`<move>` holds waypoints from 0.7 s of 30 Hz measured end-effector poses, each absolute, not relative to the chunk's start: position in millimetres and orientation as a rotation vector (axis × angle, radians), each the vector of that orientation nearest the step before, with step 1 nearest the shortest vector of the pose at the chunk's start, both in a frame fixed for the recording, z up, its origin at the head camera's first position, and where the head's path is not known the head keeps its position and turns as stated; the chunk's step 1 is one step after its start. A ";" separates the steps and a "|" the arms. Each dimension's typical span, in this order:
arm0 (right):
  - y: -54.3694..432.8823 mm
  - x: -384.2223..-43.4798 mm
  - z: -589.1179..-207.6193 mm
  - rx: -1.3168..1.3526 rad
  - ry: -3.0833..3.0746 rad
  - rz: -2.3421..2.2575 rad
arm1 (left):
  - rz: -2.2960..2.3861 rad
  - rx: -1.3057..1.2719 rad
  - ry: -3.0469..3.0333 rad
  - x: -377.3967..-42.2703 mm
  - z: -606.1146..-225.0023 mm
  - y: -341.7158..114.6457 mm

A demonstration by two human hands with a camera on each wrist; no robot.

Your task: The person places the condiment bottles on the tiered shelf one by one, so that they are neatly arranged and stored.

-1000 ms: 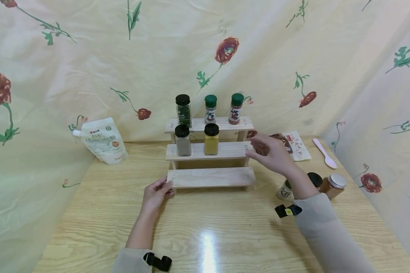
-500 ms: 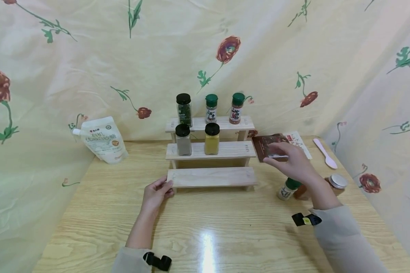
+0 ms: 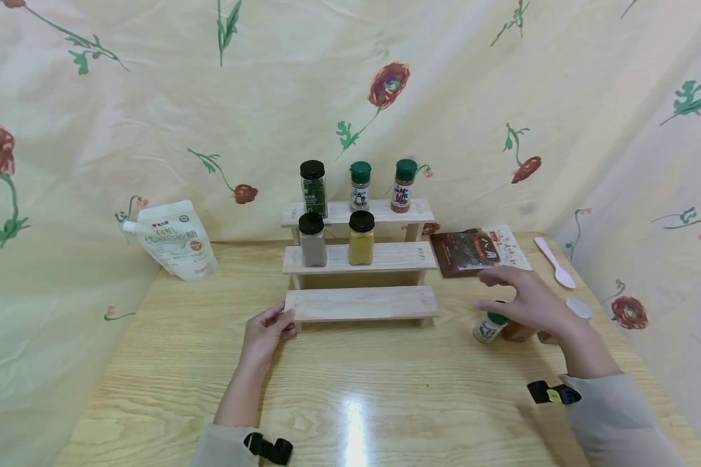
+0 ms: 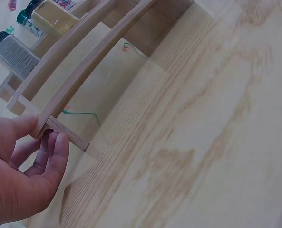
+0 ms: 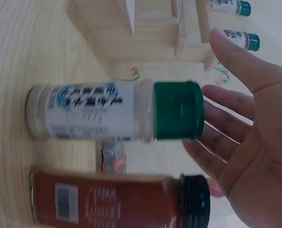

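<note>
Green-capped shaker (image 3: 487, 329) on tabletop (image 3: 420, 402), right of rack (image 3: 362, 303); right hand (image 3: 534, 301) beside it, fingers spread, empty (contact unclear); left hand (image 3: 265, 334) pinches rack's end; apparently reach step; next probably calls for closing round shaker.

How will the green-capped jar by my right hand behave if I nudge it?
The green-capped jar is tall and narrow, so it may tip if pushed high up. Its round body could then roll, and its smooth sides might feel slippery.
</note>
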State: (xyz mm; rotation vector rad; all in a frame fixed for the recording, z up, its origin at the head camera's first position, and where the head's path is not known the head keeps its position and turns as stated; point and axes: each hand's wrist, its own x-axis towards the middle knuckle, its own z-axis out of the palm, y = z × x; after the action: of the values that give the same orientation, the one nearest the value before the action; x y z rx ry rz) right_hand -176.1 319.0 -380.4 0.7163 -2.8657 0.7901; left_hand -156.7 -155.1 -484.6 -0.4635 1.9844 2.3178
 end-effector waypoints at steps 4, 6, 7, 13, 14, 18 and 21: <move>325.7 -171.8 -381.0 0.733 -2.899 0.768 | 2.318 -0.457 1.987 -156.6 -483.8 -154.9; 329.0 -170.3 -382.1 0.720 -2.928 0.778 | 2.319 -0.455 1.985 -156.2 -483.3 -154.7; 330.8 -169.5 -382.7 0.714 -2.939 0.780 | 2.320 -0.457 1.984 -156.0 -482.9 -154.6; 341.3 -166.3 -386.0 0.755 -2.944 0.746 | 2.322 -0.465 1.981 -155.2 -481.7 -154.0; 343.0 -165.6 -386.0 0.756 -2.950 0.747 | 2.322 -0.466 1.981 -155.2 -481.6 -154.0; 349.2 -164.0 -385.3 0.740 -2.981 0.773 | 2.319 -0.460 1.985 -155.3 -481.0 -153.9; 352.2 -163.9 -385.8 0.759 -2.988 0.783 | 2.316 -0.462 1.987 -155.3 -480.3 -153.7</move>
State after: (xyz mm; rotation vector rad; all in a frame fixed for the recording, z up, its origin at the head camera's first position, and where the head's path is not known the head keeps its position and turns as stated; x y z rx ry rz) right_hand -163.9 352.2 -385.8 0.7588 -2.9875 0.7834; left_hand -155.3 -153.7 -480.3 -0.4618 1.9875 2.3158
